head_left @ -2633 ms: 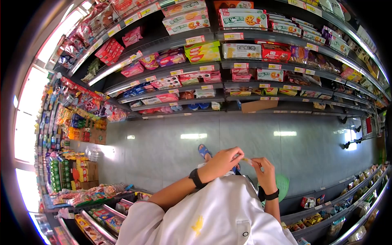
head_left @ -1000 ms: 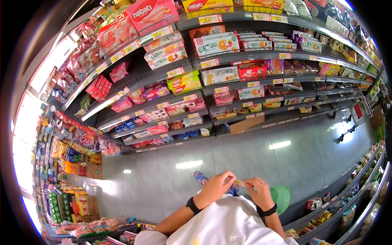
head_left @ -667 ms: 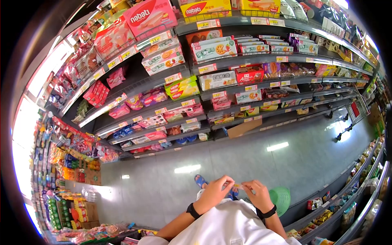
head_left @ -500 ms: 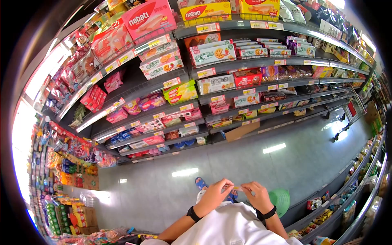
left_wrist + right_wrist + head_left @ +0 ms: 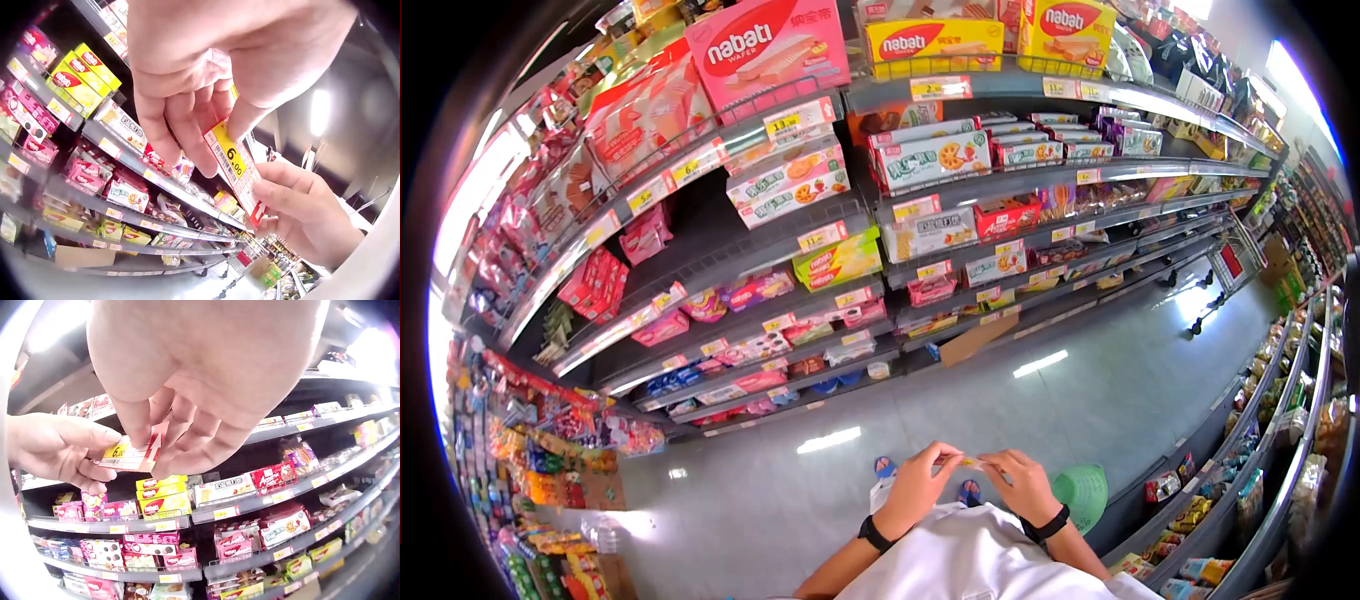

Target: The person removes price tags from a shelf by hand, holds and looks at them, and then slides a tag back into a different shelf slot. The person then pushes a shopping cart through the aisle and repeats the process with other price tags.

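Note:
Between the two hands is a small red, white and yellow price tag [image 5: 232, 164] reading 6.00, also seen in the right wrist view as a slanted card [image 5: 132, 454]. The left hand [image 5: 915, 492] pinches its yellow end between thumb and fingers; in the left wrist view this hand [image 5: 231, 56] fills the top. The right hand [image 5: 1022, 487] pinches the other, red-edged end, seen close in the right wrist view [image 5: 200, 381]. In the head view both hands are in front of the white shirt [image 5: 975, 560], above the floor.
Shelves of boxed wafers and biscuits [image 5: 930, 155] rise in front, with price labels along their edges. A green basket [image 5: 1082, 497] is beside the right hand. More shelves stand at the lower right; a shopping cart [image 5: 1235, 262] is at the aisle's far right.
The head view has turned and tilted up, so the upper shelves appear larger and the hands lower in view. Both hands keep hold of the tag throughout.

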Demonstrator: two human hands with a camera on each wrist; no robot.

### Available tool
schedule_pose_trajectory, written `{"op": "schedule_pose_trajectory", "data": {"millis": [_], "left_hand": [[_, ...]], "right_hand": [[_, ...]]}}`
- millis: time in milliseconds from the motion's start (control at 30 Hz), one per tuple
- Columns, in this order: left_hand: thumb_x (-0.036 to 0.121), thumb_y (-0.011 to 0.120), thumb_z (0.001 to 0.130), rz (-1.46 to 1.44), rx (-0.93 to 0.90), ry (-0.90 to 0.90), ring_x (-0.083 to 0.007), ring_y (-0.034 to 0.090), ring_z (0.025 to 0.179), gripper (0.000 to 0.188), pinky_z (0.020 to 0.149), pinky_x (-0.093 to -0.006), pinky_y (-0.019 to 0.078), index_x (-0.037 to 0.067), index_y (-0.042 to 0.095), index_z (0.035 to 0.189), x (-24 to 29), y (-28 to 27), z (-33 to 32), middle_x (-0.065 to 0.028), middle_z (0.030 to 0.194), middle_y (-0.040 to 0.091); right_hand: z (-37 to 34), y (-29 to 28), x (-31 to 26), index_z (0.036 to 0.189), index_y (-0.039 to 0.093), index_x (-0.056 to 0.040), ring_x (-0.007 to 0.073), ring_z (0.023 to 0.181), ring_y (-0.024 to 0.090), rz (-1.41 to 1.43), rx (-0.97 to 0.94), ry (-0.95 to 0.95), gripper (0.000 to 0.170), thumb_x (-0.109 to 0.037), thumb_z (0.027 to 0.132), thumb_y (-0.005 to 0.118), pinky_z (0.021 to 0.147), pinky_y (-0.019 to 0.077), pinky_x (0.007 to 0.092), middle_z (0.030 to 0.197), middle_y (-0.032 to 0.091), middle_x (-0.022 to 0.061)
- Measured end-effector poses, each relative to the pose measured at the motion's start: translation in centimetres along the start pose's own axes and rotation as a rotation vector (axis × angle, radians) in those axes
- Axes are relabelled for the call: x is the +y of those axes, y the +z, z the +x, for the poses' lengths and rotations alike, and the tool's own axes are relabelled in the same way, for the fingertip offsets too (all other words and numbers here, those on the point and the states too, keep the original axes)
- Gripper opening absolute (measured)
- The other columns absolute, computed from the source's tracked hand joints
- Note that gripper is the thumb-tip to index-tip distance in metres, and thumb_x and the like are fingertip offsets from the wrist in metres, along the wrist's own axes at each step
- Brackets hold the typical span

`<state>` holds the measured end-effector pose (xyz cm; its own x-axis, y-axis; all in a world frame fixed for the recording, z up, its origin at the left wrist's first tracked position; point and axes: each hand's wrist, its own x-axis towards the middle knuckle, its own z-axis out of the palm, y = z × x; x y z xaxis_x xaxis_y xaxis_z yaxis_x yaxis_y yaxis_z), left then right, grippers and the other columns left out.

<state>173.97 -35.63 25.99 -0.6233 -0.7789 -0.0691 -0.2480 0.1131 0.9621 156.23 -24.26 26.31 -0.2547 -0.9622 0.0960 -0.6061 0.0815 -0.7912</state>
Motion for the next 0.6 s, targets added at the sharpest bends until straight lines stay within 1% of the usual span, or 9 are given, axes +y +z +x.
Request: {"op": "schedule_pose_trajectory", "data": {"millis": [100,200,233,333,367,467,500,600], "left_hand": [[0.012,0.069,0.097,-0.030,0.015,0.007,-0.0197,0.073,0.092,0.015,0.082,-0.0309,0.0553,-0.001,0.067,0.104,-0.8,-3.9,1.6,-0.0120,0.098,0.075],[0.011,0.070,0.096,-0.002,0.051,-0.002,-0.0179,0.073,0.089,0.014,0.080,-0.0300,0.0555,-0.001,0.068,0.101,-2.2,-7.9,2.7,-0.0113,0.097,0.075],[0.010,0.071,0.095,-0.053,0.073,0.015,-0.0167,0.073,0.087,0.012,0.078,-0.0287,0.0554,-0.001,0.070,0.100,-2.4,-9.2,3.0,-0.0104,0.095,0.075],[0.008,0.071,0.092,-0.114,0.109,-0.021,-0.0206,0.073,0.088,0.012,0.079,-0.0298,0.0548,-0.002,0.070,0.099,-3.7,-12.7,3.6,-0.0126,0.094,0.074],[0.008,0.072,0.092,-0.079,0.135,0.053,-0.0198,0.072,0.086,0.012,0.079,-0.0290,0.0544,-0.002,0.071,0.098,-4.0,-13.8,3.9,-0.0120,0.094,0.075],[0.007,0.073,0.091,-0.128,0.178,0.063,-0.0180,0.071,0.085,0.011,0.079,-0.0286,0.0541,-0.002,0.071,0.097,-5.2,-16.0,4.5,-0.0116,0.094,0.075],[0.005,0.073,0.090,-0.145,0.180,0.040,-0.0166,0.071,0.085,0.010,0.079,-0.0279,0.0540,-0.003,0.072,0.096,-5.9,-16.4,4.8,-0.0114,0.093,0.074],[0.003,0.072,0.091,-0.174,0.190,0.037,-0.0161,0.071,0.084,0.008,0.078,-0.0272,0.0541,-0.003,0.072,0.096,-5.6,-17.7,5.7,-0.0113,0.092,0.073]], "right_hand": [[3.4,2.1,-2.1,0.108,0.072,-0.0090,0.0298,0.080,0.067,-0.037,0.030,-0.014,0.017,-0.009,0.091,0.067,0.071,0.0541,0.0394,0.090,0.068,0.0088],[6.7,4.3,-4.1,0.107,0.071,-0.0094,0.0299,0.081,0.067,-0.066,0.064,-0.041,0.016,-0.011,0.093,0.066,0.071,0.0543,0.0397,0.092,0.068,0.0089],[7.8,4.7,-4.8,0.107,0.071,-0.0094,0.0301,0.081,0.067,-0.080,0.054,-0.051,0.015,-0.012,0.093,0.066,0.071,0.0543,0.0398,0.092,0.068,0.0089],[10.5,6.2,-6.7,0.107,0.071,-0.0097,0.0310,0.083,0.068,-0.119,0.026,-0.112,0.015,-0.014,0.094,0.065,0.072,0.0547,0.0403,0.093,0.068,0.0092],[11.3,6.7,-7.1,0.107,0.071,-0.0099,0.0314,0.083,0.068,-0.131,0.018,-0.137,0.015,-0.014,0.094,0.065,0.072,0.0548,0.0405,0.093,0.068,0.0093],[12.8,7.9,-7.2,0.108,0.070,-0.0098,0.0322,0.083,0.067,-0.148,0.013,-0.171,0.016,-0.016,0.096,0.064,0.072,0.0549,0.0408,0.094,0.068,0.0095],[13.0,8.1,-7.2,0.108,0.070,-0.0098,0.0322,0.083,0.067,-0.158,0.013,-0.166,0.016,-0.017,0.096,0.063,0.072,0.0549,0.0411,0.094,0.068,0.0096],[14.0,8.3,-7.1,0.108,0.070,-0.0096,0.0320,0.085,0.067,-0.176,0.047,-0.147,0.016,-0.017,0.096,0.062,0.073,0.0548,0.0417,0.095,0.068,0.0100]]}}
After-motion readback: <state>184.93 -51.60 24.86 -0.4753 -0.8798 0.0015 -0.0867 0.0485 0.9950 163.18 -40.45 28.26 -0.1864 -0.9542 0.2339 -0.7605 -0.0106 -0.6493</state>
